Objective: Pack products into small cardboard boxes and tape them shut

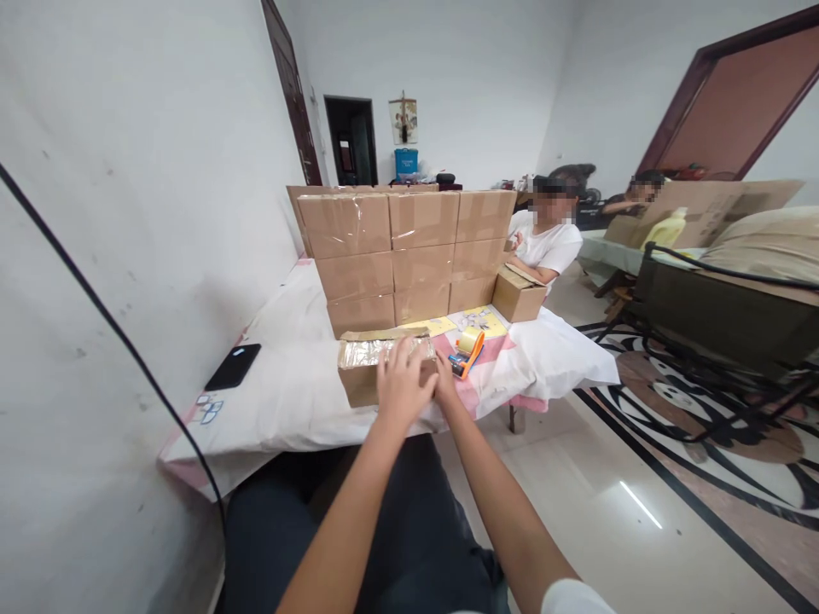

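A small cardboard box (359,385) stands at the table's near edge with its top flap raised at the back. Shiny silver packets or wrapping (364,351) show inside its top. My left hand (405,384) lies over the box's top right part, fingers spread and touching the silver surface. Against the right side of the box, my right hand (444,380) grips it, its fingers partly hidden. Just right of that hand lies an orange and blue tape dispenser (472,348) with a roll of tape.
Stacked taped cartons (419,264) form a wall behind the box. One carton with loose flaps (518,294) stands at right, by a person in white (556,247). A black phone (234,367) lies left on the tablecloth (287,384). Another person (630,200) sits farther back.
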`<state>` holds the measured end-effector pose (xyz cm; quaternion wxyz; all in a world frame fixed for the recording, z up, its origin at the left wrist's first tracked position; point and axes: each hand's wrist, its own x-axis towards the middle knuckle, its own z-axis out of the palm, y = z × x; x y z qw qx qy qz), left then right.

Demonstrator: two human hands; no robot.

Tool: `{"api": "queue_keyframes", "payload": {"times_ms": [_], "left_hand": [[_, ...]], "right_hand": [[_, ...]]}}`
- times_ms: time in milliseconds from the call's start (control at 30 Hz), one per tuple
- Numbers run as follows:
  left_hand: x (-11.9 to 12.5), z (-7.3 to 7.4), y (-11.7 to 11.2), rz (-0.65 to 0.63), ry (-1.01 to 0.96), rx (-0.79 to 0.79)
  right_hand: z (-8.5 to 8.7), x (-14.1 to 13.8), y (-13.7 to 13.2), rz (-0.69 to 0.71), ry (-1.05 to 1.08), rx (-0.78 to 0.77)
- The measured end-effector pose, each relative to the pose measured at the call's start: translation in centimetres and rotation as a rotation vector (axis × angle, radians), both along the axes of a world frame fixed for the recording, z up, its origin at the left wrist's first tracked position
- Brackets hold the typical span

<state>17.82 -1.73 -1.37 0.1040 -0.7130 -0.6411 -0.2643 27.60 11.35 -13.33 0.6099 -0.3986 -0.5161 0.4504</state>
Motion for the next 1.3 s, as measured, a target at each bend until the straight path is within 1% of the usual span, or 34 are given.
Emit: {"api": "queue_keyframes", "payload": {"times_ms": [67, 133, 200, 267, 333, 400, 433, 500, 533, 567, 600, 633, 667, 733, 767, 833, 933, 1067, 1133, 1200, 1267, 1300], "left_hand": [[-3.1, 0.5, 2.0, 0.059, 0.062, -0.111], [-4.7, 0.5, 3.3, 0.061, 0.110, -0.209], [-5.3, 0.0, 3.9, 0.055, 0.126, -0.245], [-5.3, -0.4, 4.1, 0.053, 0.121, -0.236], [-5.2, -0.6, 4.3, 0.056, 0.117, -0.223], [-5.3, -0.7, 4.7, 0.061, 0.118, -0.214], [-5.5, -0.6, 5.0, 0.062, 0.119, -0.211], [-5.9, -0.6, 5.9, 0.059, 0.124, -0.203], [-6.1, -0.6, 6.4, 0.055, 0.127, -0.198], [-6.3, -0.6, 7.0, 0.051, 0.128, -0.193], [-6.5, -0.6, 7.5, 0.048, 0.128, -0.188], [-6.7, -0.7, 8.0, 0.047, 0.128, -0.182], [-6.8, -0.8, 8.4, 0.045, 0.126, -0.176], [-6.9, -1.0, 9.0, 0.041, 0.119, -0.157], [-6.9, -1.2, 9.1, 0.037, 0.115, -0.143], [-6.9, -1.6, 9.3, 0.030, 0.107, -0.114], [-7.0, -1.9, 9.4, 0.034, 0.106, -0.094], [-6.7, -1.6, 8.9, 0.046, 0.129, -0.079], [-5.6, -1.4, 8.2, 0.081, 0.138, 0.014], [-3.5, -1.4, 7.4, 0.097, 0.108, 0.135], [-0.5, -1.9, 6.6, 0.042, 0.025, 0.177], [1.1, -2.4, 6.3, -0.012, -0.030, 0.149]], "right_hand": [[0.1, -0.2, 0.5, 0.008, 0.028, 0.025], [0.1, -0.3, 0.9, -0.001, 0.054, 0.030], [0.1, -0.6, 1.0, -0.029, 0.076, 0.032], [0.1, -0.8, 0.6, -0.070, 0.100, 0.033], [0.5, -0.7, -0.3, -0.114, 0.127, 0.039], [1.2, 0.1, -1.2, -0.165, 0.157, 0.072], [1.7, 0.9, -1.4, -0.210, 0.171, 0.101], [2.7, 3.1, -1.0, -0.367, 0.189, 0.157], [3.3, 4.3, -0.3, -0.473, 0.187, 0.153], [3.8, 5.6, 0.5, -0.539, 0.154, 0.107], [4.2, 6.7, 1.5, -0.536, 0.087, 0.033], [4.6, 7.6, 2.6, -0.490, 0.011, -0.043], [4.9, 8.3, 3.7, -0.408, -0.069, -0.108], [5.3, 8.9, 5.4, -0.255, -0.186, -0.172], [5.4, 8.9, 6.1, -0.222, -0.214, -0.178], [5.3, 8.7, 6.9, -0.218, -0.238, -0.178], [4.5, 8.5, 7.2, -0.245, -0.233, -0.169], [3.0, 9.5, 6.9, -0.270, -0.150, -0.162], [2.8, 10.0, 6.3, -0.230, -0.032, -0.158], [3.2, 10.1, 5.4, -0.142, 0.109, -0.134], [4.3, 9.9, 4.0, -0.036, 0.210, -0.082], [5.0, 9.7, 3.3, 0.000, 0.229, -0.051]]}}
